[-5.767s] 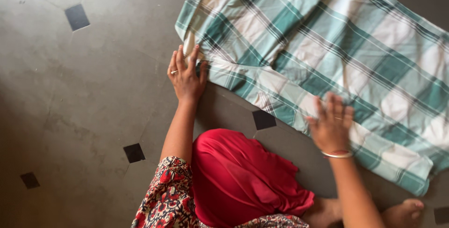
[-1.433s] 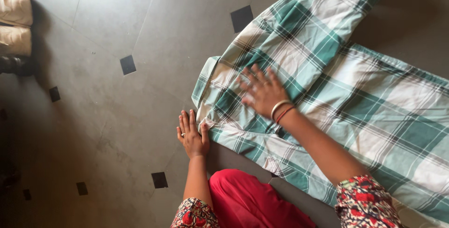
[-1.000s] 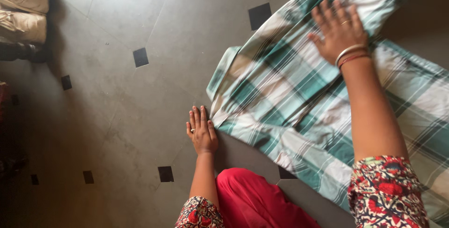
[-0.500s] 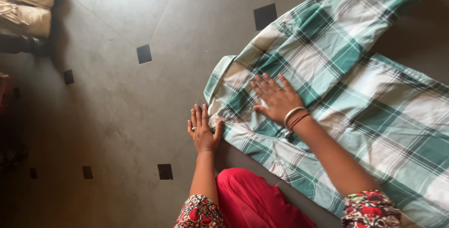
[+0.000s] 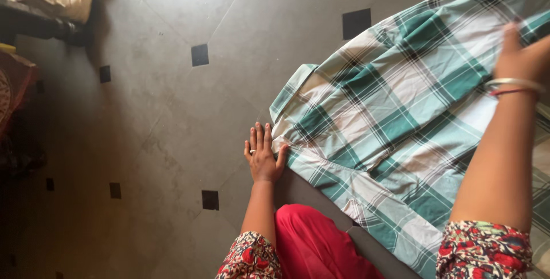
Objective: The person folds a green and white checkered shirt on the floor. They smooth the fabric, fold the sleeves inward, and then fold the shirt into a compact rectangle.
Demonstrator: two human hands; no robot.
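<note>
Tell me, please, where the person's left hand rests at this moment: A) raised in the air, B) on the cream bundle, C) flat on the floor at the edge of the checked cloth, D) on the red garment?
C: the left hand lies flat on the grey floor, its thumb against the checked cloth.

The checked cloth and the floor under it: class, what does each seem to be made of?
Checked cloth: looks like thin woven cotton, matte, in green and white plaid; it creases softly and lies flat under the left hand. Floor: seemingly grey stone or ceramic tile, dull finish, with straight joints and small dark square insets.
</note>
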